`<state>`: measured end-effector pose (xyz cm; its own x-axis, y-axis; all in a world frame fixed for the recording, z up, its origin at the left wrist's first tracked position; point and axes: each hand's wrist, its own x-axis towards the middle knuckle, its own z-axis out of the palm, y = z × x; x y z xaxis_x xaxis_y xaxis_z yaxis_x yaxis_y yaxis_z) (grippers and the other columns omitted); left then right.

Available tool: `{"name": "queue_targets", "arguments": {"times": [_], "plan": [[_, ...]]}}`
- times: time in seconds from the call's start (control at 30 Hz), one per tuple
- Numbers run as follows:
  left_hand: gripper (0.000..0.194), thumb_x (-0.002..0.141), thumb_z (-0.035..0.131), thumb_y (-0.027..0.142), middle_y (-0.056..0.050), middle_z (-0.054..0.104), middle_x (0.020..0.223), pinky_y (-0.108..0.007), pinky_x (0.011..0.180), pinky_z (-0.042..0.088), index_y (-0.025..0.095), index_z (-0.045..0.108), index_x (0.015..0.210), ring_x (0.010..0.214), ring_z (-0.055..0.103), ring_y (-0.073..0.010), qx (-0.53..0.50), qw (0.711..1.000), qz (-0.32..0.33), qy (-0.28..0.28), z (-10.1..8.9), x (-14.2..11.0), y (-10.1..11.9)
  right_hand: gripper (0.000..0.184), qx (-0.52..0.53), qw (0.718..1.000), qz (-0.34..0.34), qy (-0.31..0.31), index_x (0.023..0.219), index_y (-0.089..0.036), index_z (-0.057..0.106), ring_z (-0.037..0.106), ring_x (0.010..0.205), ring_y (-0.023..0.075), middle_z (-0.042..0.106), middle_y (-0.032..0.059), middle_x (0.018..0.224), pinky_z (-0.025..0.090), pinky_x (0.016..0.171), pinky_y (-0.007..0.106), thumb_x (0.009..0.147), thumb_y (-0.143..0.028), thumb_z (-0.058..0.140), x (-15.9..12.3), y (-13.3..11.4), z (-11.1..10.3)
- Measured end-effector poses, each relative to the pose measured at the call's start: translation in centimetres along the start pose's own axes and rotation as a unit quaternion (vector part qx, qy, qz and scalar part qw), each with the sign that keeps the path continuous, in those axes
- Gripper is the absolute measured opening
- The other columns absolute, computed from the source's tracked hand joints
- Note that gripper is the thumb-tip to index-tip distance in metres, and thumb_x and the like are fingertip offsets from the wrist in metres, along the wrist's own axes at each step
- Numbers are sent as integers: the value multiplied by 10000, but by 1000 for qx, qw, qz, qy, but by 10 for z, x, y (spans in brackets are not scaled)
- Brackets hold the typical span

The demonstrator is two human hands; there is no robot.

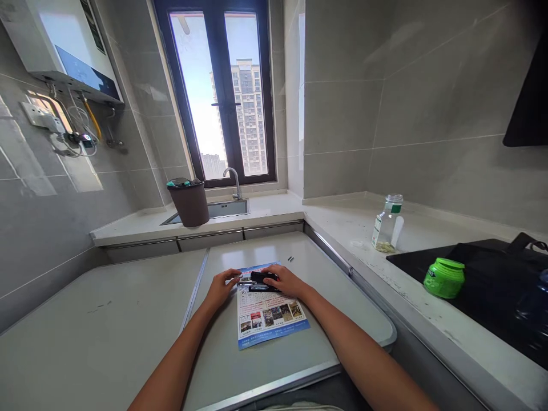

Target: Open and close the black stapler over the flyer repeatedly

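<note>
Right hand: my fingers (pixel 280 279) grasp the black stapler (pixel 263 277), frame centre.
Left hand: my fingertips (pixel 237 274) are at its left end; I cannot tell how firmly they grip.
Flyer: the printed sheet (pixel 272 314) lies beneath, just below centre.
Green jar (pixel 444 278): lower right.

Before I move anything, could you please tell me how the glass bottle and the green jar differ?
The glass bottle is clear, showing a little material at its bottom, while the green jar hides its contents. The glass bottle is taller and slimmer; the green jar is squat and wide-mouthed. Both stand on the right-hand side.
</note>
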<state>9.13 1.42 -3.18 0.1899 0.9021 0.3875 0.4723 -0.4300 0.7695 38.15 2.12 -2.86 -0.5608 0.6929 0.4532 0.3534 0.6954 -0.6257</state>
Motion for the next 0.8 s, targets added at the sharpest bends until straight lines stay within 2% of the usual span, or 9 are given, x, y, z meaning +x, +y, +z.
{"name": "queue_targets", "arguments": {"times": [0.17, 0.3, 0.47, 0.8], "plan": [[250, 870, 614, 399, -65, 759, 1031, -371, 930, 510, 207, 725, 986, 980, 697, -249, 15, 998, 22, -54, 6, -3, 4, 388, 3, 1000, -4, -15, 1264, -250, 674, 620, 1097, 242, 697, 73, 1189, 465, 971, 377, 953, -468, 600, 0, -1, 0], [275, 881, 591, 412, -64, 754, 977, -349, 857, 519, 198, 727, 990, 899, 681, -230, 28, 995, 19, -89, 9, -6, 7, 387, 2, 1000, 1, -14, 1265, -245, 675, 614, 1111, 246, 693, 77, 1209, 464, 973, 373, 945, -454, 612, 0, 1, 2], [285, 831, 642, 438, -54, 747, 920, -332, 800, 514, 203, 725, 968, 829, 671, -223, 15, 998, -4, -64, 11, -5, 7, 371, 1, 1000, -2, -13, 1254, -248, 682, 620, 1094, 244, 699, 71, 1200, 474, 953, 367, 938, -433, 622, 0, 1, 3], [252, 852, 628, 411, -55, 750, 944, -329, 795, 483, 209, 732, 960, 849, 654, -231, 26, 997, 19, -67, 14, -7, 10, 367, -11, 1000, 0, -15, 1264, -259, 678, 616, 1098, 252, 699, 69, 1202, 469, 970, 388, 935, -413, 627, -1, -3, 1]]}}
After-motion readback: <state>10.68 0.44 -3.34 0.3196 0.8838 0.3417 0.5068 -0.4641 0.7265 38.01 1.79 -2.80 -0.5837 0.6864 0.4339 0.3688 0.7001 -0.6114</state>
